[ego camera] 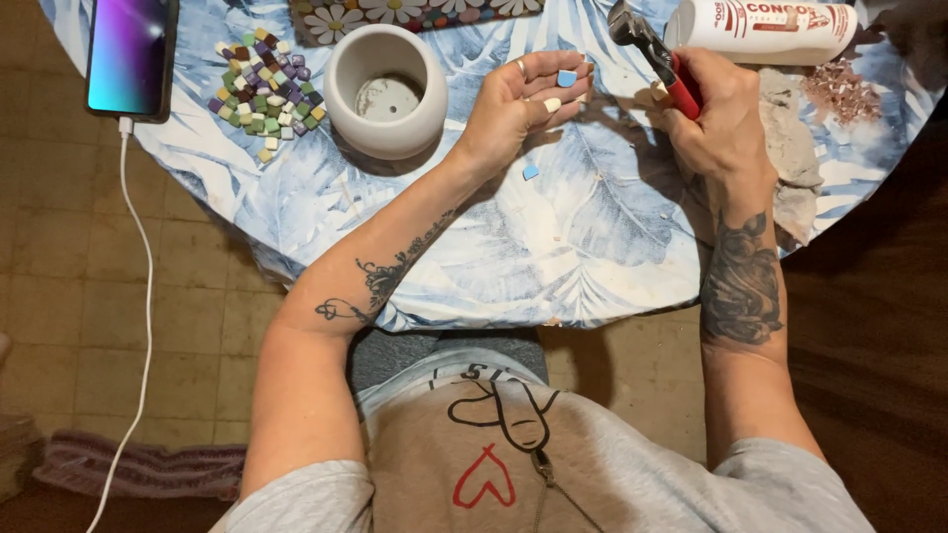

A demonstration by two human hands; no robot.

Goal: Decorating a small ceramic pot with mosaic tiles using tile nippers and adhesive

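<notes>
Above the round desk (553, 247), which is covered with a blue leaf-patterned cloth, both bare hands are held near the far edge. The left hand (518, 99) is turned palm up with its grip spread loosely, and a small blue tile piece (566, 78) is rested on the fingers, with a pale piece (552, 105) lying just below it on the palm. The right hand (719, 118) is closed firmly around the red handles of a pair of tile nippers (657, 54), whose dark metal head is pointed up and to the left, near the left fingertips but apart from them. Another blue fragment (530, 172) is seen on the cloth below the left hand. Just left of that hand, a white ceramic pot (385, 94) is stood upright, and beside it a heap of small coloured mosaic tiles (265, 94) is spread. A phone (131, 54) with a lit screen is laid at the far left edge, and a white cable (146, 296) is hung from it toward the floor. A white bottle (765, 30) is laid on its side behind the right hand.
</notes>
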